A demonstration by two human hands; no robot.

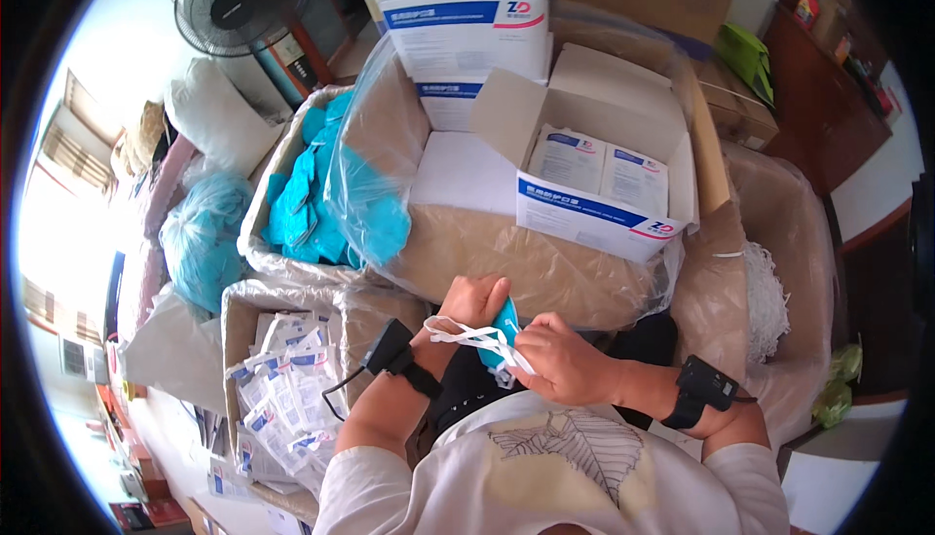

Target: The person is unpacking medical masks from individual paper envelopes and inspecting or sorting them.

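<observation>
My left hand (474, 299) and my right hand (565, 358) are close together in front of my body. Between them is a blue face mask (505, 321) with white straps (467, 333). The fingers of the left hand are closed at its upper edge, and the right hand pinches its lower side and the straps. The straps loop out to the left over my left wrist. Part of the mask is hidden by the fingers.
Ahead stands an open white carton (594, 206) with small white boxes (635, 179) inside. To the left are a bin of blue masks (310, 199) and a lined box of flat white packets (282, 379). White straps (767, 301) fill a lined box at right. A fan (234, 4) stands far left.
</observation>
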